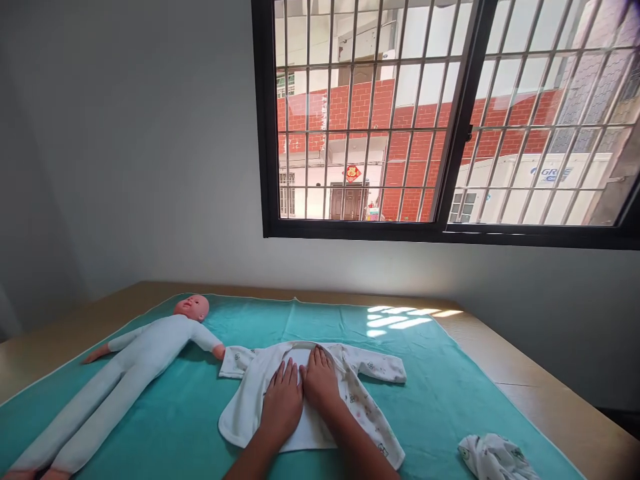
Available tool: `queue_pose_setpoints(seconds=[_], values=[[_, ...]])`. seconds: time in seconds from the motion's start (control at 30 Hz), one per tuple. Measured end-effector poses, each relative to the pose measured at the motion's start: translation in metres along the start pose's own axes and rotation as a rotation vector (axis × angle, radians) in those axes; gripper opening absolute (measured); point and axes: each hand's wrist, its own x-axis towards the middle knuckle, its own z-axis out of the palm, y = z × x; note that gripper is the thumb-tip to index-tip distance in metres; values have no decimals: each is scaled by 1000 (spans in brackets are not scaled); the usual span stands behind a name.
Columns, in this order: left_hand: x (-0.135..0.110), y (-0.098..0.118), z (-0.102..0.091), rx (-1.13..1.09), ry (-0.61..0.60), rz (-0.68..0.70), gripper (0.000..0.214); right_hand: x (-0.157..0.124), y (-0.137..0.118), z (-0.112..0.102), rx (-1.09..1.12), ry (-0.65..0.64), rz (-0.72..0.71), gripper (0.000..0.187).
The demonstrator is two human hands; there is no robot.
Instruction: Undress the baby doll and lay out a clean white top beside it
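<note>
A small white baby shirt (370,407) with a sparse print lies spread on the teal cloth, its front opened and its sleeves stretched out to both sides. My left hand (284,397) rests flat on the shirt's inner back panel, fingers pointing toward the collar. Beside it, my right hand (321,380) also lies flat, its fingertips near the neckline. Both hands hold nothing, and their thumbs are close together. To the left, a baby doll (155,347) with a white cloth body lies on its back, one hand close to the shirt's left sleeve.
A crumpled white printed cloth (495,457) sits at the lower right. The teal cloth (435,400) covers much of a wooden table (530,407). Behind the table are a wall and a barred window (360,133); sunlight patches fall at the far edge.
</note>
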Motion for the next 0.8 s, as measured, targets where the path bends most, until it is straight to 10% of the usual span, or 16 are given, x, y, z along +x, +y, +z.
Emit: queue_pose_setpoints(seconds=[0.8], values=[[-5, -21, -4, -112, -17, 113, 47, -68, -7, -23, 43, -253, -217, 66]])
